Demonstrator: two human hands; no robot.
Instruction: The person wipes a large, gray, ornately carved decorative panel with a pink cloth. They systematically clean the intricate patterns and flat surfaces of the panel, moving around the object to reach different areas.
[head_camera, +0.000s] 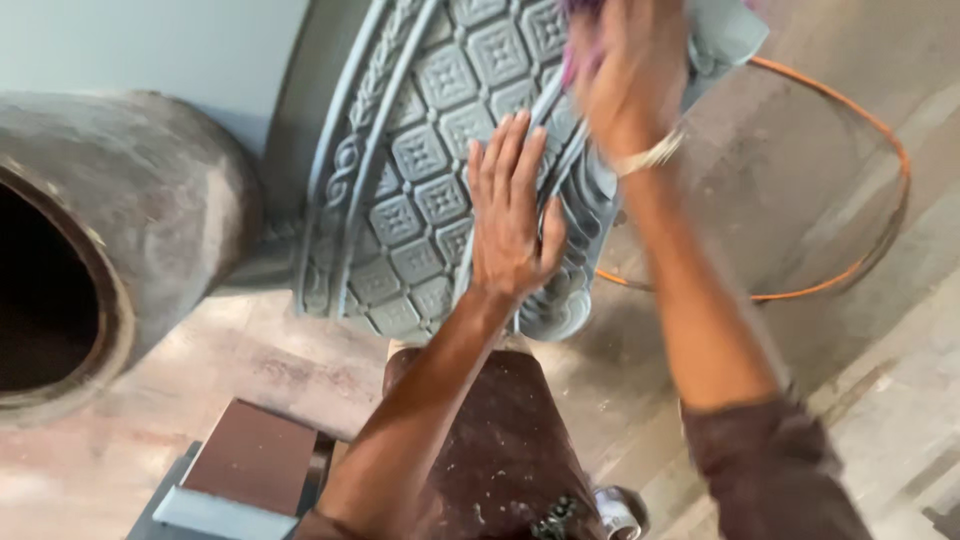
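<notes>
My left hand (508, 215) lies flat and open on the grey carved patterned panel (430, 160), mid-frame. My right hand (625, 75), top of frame, clutches a purple cloth (578, 55) against the panel's far edge.

The carved panel (430, 170) looks like cast grey stuff — matt, its raised squares and scrollwork crisp; the purple rag (580, 50) against it is soft cloth; the big pot (120, 230) beside it has a rough, dusty, dull skin; the orange hose (860, 270) looks like smooth plastic; the floor (200, 380) is worn, blotchy concrete — matt throughout.
</notes>
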